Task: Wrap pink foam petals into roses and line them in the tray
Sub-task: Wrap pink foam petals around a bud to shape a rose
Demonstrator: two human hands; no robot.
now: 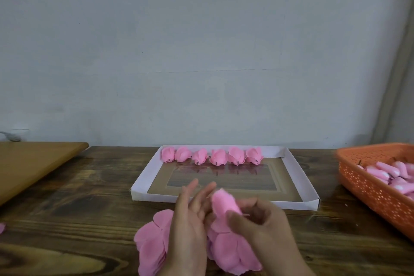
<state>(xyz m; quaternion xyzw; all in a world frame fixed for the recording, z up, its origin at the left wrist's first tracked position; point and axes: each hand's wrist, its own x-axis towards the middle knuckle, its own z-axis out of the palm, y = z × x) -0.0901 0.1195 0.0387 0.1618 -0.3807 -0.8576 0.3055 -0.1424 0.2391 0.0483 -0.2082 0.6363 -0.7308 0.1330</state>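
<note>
Head view, right hand [257,219] pinching soft pink bud [224,205], left hand [190,215] flat.

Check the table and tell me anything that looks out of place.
One stray pink petal lies alone at the table's left edge, far from the petal pile. The six roses sit neatly lined in the tray.

Six roses [211,156] line the tray's [143,180] far wall, mid-table [78,208]. A basket [369,188] sits right; loose petals [152,244] lie nearest, before the tray
</note>
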